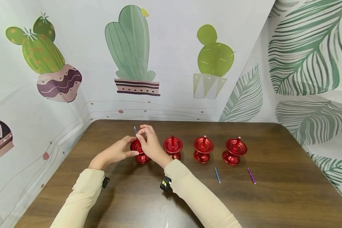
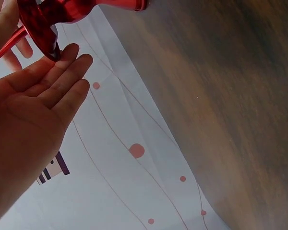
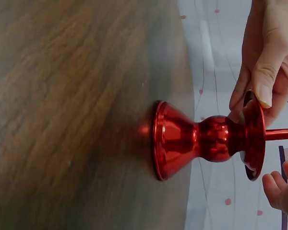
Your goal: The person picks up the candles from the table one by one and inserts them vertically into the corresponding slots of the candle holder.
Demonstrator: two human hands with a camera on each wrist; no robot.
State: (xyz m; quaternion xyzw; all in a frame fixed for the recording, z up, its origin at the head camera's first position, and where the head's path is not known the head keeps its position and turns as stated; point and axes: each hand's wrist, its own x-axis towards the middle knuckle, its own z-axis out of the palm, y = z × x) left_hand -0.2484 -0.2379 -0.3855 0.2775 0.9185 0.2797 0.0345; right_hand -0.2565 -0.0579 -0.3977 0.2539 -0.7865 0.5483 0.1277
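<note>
Partly hidden behind both hands, the leftmost glossy red metal candle holder [image 1: 140,151] is standing on the dark brown wooden table [image 1: 188,196], at the left end of a row. Only its base and part of its dish are showing in the head view; the right wrist view is showing its hourglass stem and its central red spike cut off at the frame edge. The left hand [image 1: 120,150] is lying against the dish rim with straight, relaxed fingers [image 2: 69,62]. The right hand [image 1: 148,142] is pinching a thin blue candle [image 1: 135,130] above the dish (only the candle's tip is visible over the fingertips), while its thumb is resting on the rim in the right wrist view.

Count: four red holders in all, the other three red holders [image 1: 203,149] standing free to the right, each with a red spike. Two loose sticks are lying in front of them: one blue stick [image 1: 217,175] and one purple stick [image 1: 251,176].
</note>
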